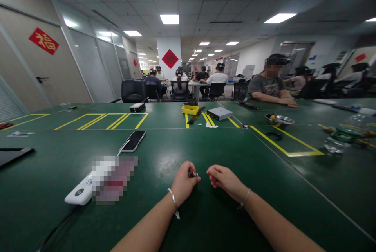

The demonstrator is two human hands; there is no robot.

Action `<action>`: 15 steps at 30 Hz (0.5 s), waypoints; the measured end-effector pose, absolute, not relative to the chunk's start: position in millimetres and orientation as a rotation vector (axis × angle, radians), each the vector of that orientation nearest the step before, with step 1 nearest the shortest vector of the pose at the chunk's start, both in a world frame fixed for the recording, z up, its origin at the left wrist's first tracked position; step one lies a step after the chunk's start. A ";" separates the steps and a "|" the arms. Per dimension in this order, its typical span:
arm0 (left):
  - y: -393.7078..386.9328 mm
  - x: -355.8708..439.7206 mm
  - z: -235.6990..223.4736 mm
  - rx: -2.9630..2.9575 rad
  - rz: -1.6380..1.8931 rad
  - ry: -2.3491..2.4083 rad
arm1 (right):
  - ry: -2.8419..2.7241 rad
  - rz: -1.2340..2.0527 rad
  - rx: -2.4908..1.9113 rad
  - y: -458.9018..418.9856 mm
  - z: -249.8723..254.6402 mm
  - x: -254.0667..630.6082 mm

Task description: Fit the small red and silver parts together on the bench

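Low over the green table [164, 220], my left hand [184, 181] is closed around a small part with red and silvery metal bits [194, 174]. Most of that part is hidden by the thumb and fingers. A short gap to the right, my right hand [225, 179] has its thumb and fingers pinched together. A speck of red shows at its fingertips, too small to name. The two hands are apart, fingertips facing each other, and each wrist wears a bracelet.
To the left lie a white power bank or strip [79, 193] with a cable and a phone [133, 141]. Farther back are a yellow bin [190, 109], a grey box [219, 113] and a metal bowl [283, 120]. A bottle [337, 140] stands right; a person [268, 83] sits across.
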State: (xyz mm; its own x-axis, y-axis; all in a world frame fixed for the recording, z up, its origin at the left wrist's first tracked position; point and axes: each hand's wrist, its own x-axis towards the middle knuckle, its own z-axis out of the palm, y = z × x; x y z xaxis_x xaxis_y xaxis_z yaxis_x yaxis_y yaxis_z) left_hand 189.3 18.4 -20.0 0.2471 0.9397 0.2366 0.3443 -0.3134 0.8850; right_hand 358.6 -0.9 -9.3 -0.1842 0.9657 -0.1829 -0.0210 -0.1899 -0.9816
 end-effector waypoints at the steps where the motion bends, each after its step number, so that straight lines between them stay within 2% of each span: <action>1: 18.6 189.2 -19.7 1.797 1.046 1.183 | -1.211 1.517 -1.214 -1.0 -9.6 359.1; 15: 19.1 190.9 -18.6 1.635 1.045 1.072 | -1.031 1.639 -1.058 2.0 -12.9 368.1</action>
State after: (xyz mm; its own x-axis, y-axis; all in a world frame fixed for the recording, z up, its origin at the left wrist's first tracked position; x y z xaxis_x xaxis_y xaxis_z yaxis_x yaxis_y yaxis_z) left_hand 190.9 19.1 -18.6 0.2692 0.9477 0.1712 0.1947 -0.2277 0.9541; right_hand 368.1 2.0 -12.9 -0.2276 0.9547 -0.1916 -0.2409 -0.2459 -0.9389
